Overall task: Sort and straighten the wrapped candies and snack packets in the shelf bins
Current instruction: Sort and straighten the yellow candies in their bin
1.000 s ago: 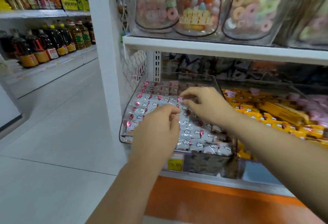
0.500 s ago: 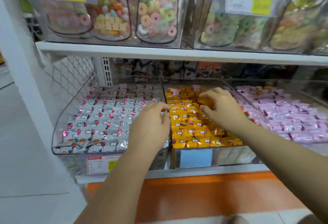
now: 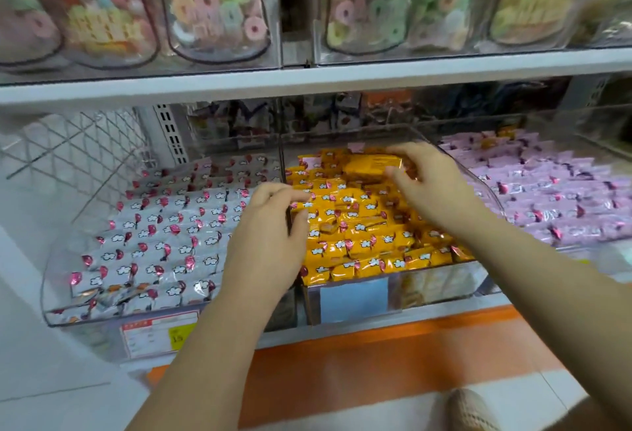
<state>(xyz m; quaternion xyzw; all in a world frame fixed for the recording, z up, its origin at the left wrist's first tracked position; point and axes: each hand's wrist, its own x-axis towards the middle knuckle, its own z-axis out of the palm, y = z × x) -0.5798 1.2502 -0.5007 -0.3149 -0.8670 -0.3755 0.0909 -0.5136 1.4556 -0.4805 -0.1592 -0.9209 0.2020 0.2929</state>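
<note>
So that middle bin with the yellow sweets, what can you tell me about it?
The middle bin is clear plastic with a curved right wall and a pale blue card behind its front. It sits on the lower shelf between the white sweets and the pink sweets. Yellow sweets in small shiny wrappers fill it in rough rows; a pink wrapper lies at the back. There the fingers of the right hand pinch a larger orange packet. The left hand hangs over its left wall; contact is unclear.

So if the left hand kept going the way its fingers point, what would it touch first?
Probably the yellow candies just ahead of the left hand; depth is unclear.
</note>
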